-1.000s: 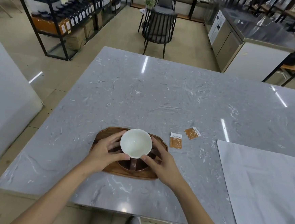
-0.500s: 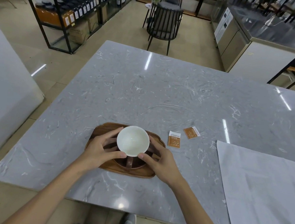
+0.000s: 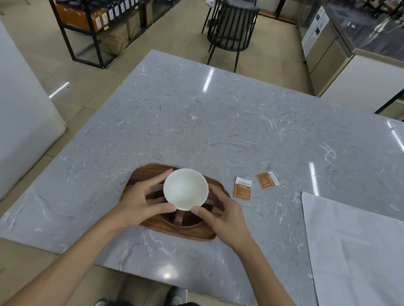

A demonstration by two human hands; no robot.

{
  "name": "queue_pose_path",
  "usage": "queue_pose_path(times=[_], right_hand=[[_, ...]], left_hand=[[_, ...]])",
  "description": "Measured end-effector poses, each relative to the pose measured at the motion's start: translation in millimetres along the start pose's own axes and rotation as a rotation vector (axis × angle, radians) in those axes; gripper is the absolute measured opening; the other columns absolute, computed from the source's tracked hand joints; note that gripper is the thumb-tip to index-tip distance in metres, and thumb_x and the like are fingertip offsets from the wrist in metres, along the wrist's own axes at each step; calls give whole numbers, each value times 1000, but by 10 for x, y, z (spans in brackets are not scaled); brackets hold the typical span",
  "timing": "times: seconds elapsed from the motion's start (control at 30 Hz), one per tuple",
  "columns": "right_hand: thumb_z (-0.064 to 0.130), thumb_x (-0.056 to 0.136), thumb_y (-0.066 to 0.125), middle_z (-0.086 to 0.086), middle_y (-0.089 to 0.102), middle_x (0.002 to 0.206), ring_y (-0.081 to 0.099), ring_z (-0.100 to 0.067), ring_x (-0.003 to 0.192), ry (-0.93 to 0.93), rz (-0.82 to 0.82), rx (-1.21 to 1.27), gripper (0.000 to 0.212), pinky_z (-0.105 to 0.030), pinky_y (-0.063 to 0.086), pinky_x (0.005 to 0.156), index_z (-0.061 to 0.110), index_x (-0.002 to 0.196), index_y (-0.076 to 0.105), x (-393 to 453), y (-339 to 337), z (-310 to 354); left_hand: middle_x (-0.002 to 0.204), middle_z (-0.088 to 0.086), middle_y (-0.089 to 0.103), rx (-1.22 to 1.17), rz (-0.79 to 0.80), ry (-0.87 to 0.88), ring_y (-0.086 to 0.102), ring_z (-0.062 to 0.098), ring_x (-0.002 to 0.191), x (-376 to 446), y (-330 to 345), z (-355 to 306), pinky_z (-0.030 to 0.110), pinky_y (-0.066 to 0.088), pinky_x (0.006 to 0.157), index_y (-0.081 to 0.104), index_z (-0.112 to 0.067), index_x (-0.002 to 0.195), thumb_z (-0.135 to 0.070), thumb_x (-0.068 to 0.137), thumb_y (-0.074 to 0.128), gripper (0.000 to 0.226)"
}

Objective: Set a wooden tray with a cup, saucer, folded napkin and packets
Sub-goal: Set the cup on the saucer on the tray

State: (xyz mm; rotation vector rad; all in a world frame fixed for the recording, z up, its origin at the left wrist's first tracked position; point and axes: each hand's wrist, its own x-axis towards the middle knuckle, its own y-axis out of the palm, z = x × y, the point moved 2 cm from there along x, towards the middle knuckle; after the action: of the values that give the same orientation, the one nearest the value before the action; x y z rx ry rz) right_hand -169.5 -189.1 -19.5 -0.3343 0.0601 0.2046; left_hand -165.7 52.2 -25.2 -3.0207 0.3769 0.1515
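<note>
- While both hands are wrapped around the cup [image 3: 185,189], it sits over the dark saucer [image 3: 186,220] on the wooden tray [image 3: 146,172], near the front edge of the marble table [image 3: 223,120]. Can't tell if the base is fully down on the saucer or a hair above it.
- Left hand [image 3: 141,202] curls around the cup's left side, thumb at the near rim. Right hand [image 3: 225,217] does the same on the right, thumb tip nearly meeting the other one. So both are clamped on the cup, not loose.
- The brown handle points back toward the person, between the thumbs.
- My take on doing this bit well: centre the cup in the saucer's well, keep it level, then let go with both hands evenly so nothing skids on the wood.
- Still to come, I'd say: the two orange packets [image 3: 242,191] lie on the table just right of the tray, and the napkin [image 3: 357,256] is spread flat, unfolded, well off to the right.
- Leave tray space beside the saucer for those.
</note>
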Motion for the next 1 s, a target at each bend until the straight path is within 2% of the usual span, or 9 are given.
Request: queue_pose_path(times=[0.3,0.43,0.53,0.6,0.73,0.87,1.0], right_hand=[[37,83,84,31,69,122,64,9,116,-23,27,-22,68,-10,55,84,32,145,55,-6,-13,54],[29,85,84,30,69,122,65,7,115,-29,17,-14,62,-12,56,85,32,141,57,-23,-7,86],[28,86,83,23,70,124,67,3,114,-29,14,-15,58,-14,56,87,36,139,59,-36,-6,93],[27,87,82,23,71,123,67,4,114,-31,14,-28,56,-11,53,86,42,136,59,-54,6,105],[26,87,82,34,68,118,63,12,113,-35,4,-73,58,-4,50,83,54,130,55,-73,39,152],[28,88,80,24,69,126,64,6,118,-45,-14,-75,57,-9,52,87,55,131,56,-80,62,166],[36,88,78,30,66,127,61,5,121,-58,-18,-112,56,-11,52,91,58,133,53,-66,73,179]], left_hand=[[145,-22,55,6,-6,1,52,3,134,1,14,-17,24,54,98,50,-46,141,-24,67,91,88],[146,-18,56,0,-29,-7,51,8,136,-7,21,15,28,53,101,49,-35,147,-8,73,89,88],[148,-14,54,-1,-48,-18,51,11,137,-8,23,16,36,52,106,48,-28,149,-8,73,89,89],[149,-14,53,8,-42,-20,50,11,138,-6,17,17,39,52,107,47,-27,150,-9,73,89,89],[150,-13,51,17,-12,-25,48,11,140,7,-17,34,40,51,108,45,-27,151,-10,73,89,91],[150,-11,52,9,-7,-26,49,14,139,21,-21,51,44,51,108,47,-28,150,-12,71,91,92],[150,-13,52,0,1,-28,49,15,139,28,-30,62,45,50,108,47,-31,149,-21,66,94,96]])
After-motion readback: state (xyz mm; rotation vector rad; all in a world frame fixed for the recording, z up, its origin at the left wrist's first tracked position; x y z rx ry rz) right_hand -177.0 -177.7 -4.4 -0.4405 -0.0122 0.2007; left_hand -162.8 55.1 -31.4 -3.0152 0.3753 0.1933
